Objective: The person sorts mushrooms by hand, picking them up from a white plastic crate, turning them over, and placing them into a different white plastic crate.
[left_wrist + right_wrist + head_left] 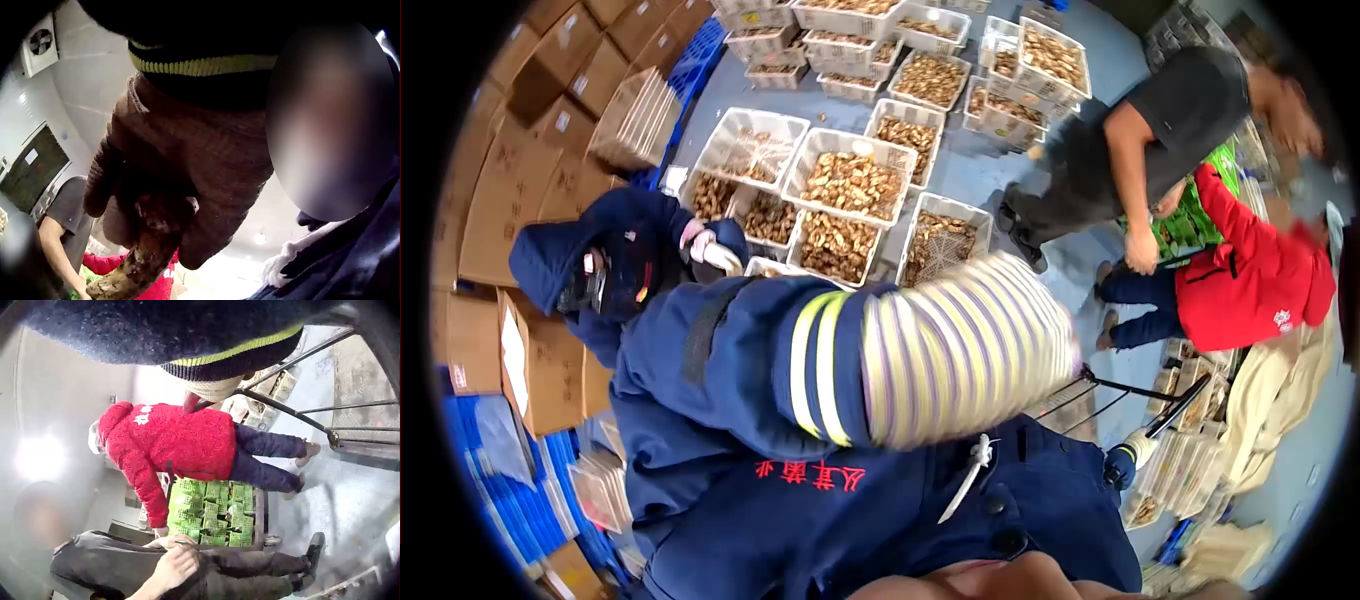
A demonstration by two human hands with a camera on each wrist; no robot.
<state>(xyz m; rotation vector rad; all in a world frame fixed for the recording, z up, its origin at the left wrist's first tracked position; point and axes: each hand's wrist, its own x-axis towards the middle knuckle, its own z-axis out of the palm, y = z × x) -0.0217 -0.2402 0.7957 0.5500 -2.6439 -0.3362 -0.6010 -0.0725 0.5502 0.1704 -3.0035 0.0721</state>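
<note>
My left hand [970, 350], in a ribbed, striped glove, is raised close to the head camera, its fingers turned away from this view. In the left wrist view its gloved fingers hold a brown, mottled mushroom [140, 265] with a long, thick stem pointing downward. The glove looks dark there against the bright background. Low at my other side, my right hand [1138, 447] holds the end of a black metal bar [1190, 402]. The right wrist view shows only the back of its cream glove [215, 387], beside the bar frame; the fingers are mostly hidden.
White crates [850, 190] filled with mushrooms cover the floor ahead, some stacked. A hooded person [600, 250] with gloved hands is by the crates. Two people, in dark clothes [1160, 120] and a red jacket [1250, 270], stand beside green baskets [215, 509]. Cardboard boxes [520, 210] line the left.
</note>
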